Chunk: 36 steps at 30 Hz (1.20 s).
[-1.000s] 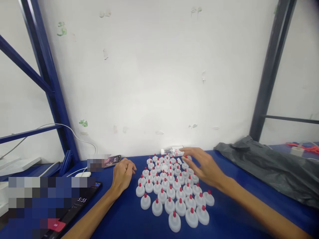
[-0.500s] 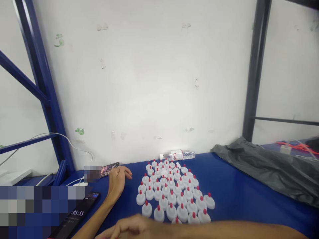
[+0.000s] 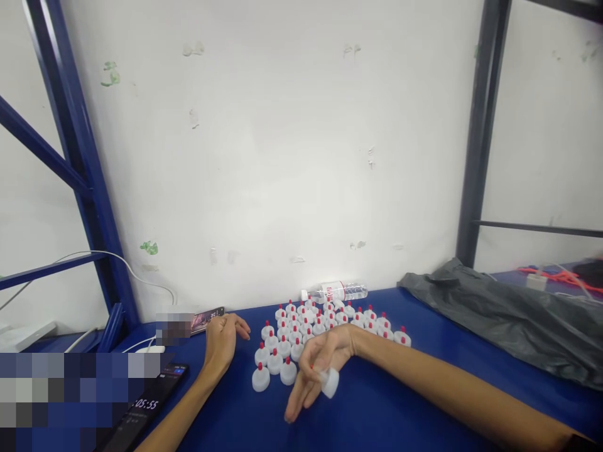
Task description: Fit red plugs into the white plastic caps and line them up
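Many white nozzle caps with red tips (image 3: 274,362) stand close together on the blue table (image 3: 226,402). My right hand (image 3: 325,355) is over the near side of the group, palm turned partly up. Its thumb and a finger pinch one nozzle cap (image 3: 330,382) near the red tip, tilted with its wide base toward the right, while other fingers stretch toward me. That hand hides some of the caps behind it. My left hand (image 3: 223,333) lies on the table left of the caps, fingers loosely bent and slightly apart, holding nothing.
A clear water bottle (image 3: 336,291) lies against the wall behind the caps. Dark grey sheeting (image 3: 475,320) covers the right side. On the left are a phone (image 3: 207,319), a nearer phone showing a timer (image 3: 146,402), white cables (image 3: 136,260) and a blue metal post (image 3: 87,188).
My right hand swept from the far caps across toward my left arm, then back over the near caps, where it now holds one. The near caps have shifted farther away. My left hand stays put.
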### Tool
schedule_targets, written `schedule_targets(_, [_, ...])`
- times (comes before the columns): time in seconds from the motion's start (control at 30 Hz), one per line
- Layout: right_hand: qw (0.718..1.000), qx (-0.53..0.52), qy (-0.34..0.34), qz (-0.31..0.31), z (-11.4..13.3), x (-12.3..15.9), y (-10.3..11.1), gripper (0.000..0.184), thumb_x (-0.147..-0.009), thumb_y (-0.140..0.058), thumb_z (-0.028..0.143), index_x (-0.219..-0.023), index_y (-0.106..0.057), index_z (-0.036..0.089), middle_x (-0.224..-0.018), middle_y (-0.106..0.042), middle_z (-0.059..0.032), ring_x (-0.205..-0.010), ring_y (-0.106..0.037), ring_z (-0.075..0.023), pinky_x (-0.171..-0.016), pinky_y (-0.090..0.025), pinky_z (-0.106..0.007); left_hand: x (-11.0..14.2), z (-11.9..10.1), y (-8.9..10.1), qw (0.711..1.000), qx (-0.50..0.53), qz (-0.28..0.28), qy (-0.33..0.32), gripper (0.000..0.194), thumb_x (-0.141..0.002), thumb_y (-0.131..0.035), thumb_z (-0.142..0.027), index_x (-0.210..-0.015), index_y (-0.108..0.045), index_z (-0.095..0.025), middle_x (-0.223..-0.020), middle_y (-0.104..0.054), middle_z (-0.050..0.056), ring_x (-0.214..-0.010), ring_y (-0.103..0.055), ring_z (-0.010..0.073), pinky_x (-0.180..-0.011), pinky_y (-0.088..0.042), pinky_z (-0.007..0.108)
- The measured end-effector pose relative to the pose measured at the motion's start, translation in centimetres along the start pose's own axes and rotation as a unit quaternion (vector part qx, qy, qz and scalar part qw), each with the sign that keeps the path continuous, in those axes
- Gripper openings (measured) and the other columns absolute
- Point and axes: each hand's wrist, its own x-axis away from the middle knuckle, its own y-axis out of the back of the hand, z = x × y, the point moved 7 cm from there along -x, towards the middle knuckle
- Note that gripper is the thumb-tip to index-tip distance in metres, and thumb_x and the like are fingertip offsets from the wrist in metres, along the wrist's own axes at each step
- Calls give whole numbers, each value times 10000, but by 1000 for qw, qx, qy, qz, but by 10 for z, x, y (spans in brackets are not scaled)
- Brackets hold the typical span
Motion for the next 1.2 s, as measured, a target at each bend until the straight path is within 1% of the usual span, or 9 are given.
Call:
schedule_targets(0.2, [997, 8, -3, 73, -2, 12, 5, 152, -794, -787, 233, -859, -756, 99, -1214, -689, -201, -1254, -590, -268, -1024, -477, -331, 1, -3, -1, 1000, -8, 3, -6, 466, -778, -353, -377, -426, -615, -220, -495, -679, 60, -630, -645, 256, -770, -440, 362])
schedule_targets(0.37, [962, 18, -120, 246, -12, -1, -21, 173, -754, -808, 127, -919, -761, 104, -1098, -736, -211, -1114, -681, -305, -940, -540, -411, 3, -4, 0, 1000, -18, 0, -11, 427, -776, -372, -366, -450, -605, -217, -399, -609, 33, -535, -591, 227, -688, -426, 337])
schedule_targets(0.47, [937, 27, -182, 297, -10, 2, -34, 291, -726, -804, 53, -1006, -741, 98, -1076, -747, -195, -1096, -688, -319, -984, -507, -486, 5, -6, -2, 999, -23, 6, -23, 428, -776, -376, -354, -429, -589, -221, -369, -580, 30, -535, -590, 223, -653, -424, 321])
schedule_targets(0.53, [931, 49, -219, 288, -6, 10, -37, 330, -717, -803, 40, -1034, -722, 84, -1078, -748, -190, -1080, -696, -320, -938, -549, -443, 6, -8, -4, 999, -27, 10, -34, 428, -773, -379, -341, -412, -577, -225, -364, -574, 28, -534, -593, 219, -650, -429, 317])
schedule_targets(0.6, [931, 82, -244, 260, -2, 19, -33, 344, -728, -791, 40, -1059, -707, 76, -1063, -756, -171, -999, -732, -288, -739, -616, -290, 7, -11, -4, 998, -34, 7, -46, 435, -775, -377, -326, -392, -559, -230, -361, -568, 24, -514, -583, 210, -667, -439, 322])
schedule_targets(0.67, [933, 110, -255, 229, 0, 28, -27, 342, -738, -784, 57, -1070, -705, 78, -1031, -769, -143, -901, -759, -250, -495, -560, -169, 7, -14, -3, 997, -44, -3, -64, 460, -787, -369, -316, -362, -526, -237, -371, -570, 23, -508, -575, 202, -743, -450, 339])
schedule_targets(0.73, [934, 125, -262, 207, -1, 35, -18, 336, -741, -796, 105, -1065, -713, 77, -997, -778, -126, -853, -766, -238, -398, -500, -139, 9, -18, 1, 995, -57, -21, -84, 508, -811, -357, -323, -320, -465, -244, -384, -570, 24, -498, -559, 190, -873, -431, 372])
schedule_targets(0.93, [929, 148, -307, 146, -14, 42, 6, 332, -703, -844, 246, -980, -749, 90, -937, -788, -117, -854, -765, -265, -390, -513, -156, 15, -29, 12, 983, -101, -73, -134, 498, -824, -407, -387, -348, -408, -239, -401, -518, 5, -496, -516, 189, -970, -367, 435])
schedule_targets(1.2, [892, 157, -400, 142, -19, 40, -2, 329, -685, -863, 304, -930, -740, 123, -942, -789, -96, -874, -763, -274, -448, -558, -182, 19, -33, 15, 969, -139, -106, -172, 499, -865, -408, -364, -387, -364, -228, -419, -474, -12, -472, -455, 164, -949, -365, 431])
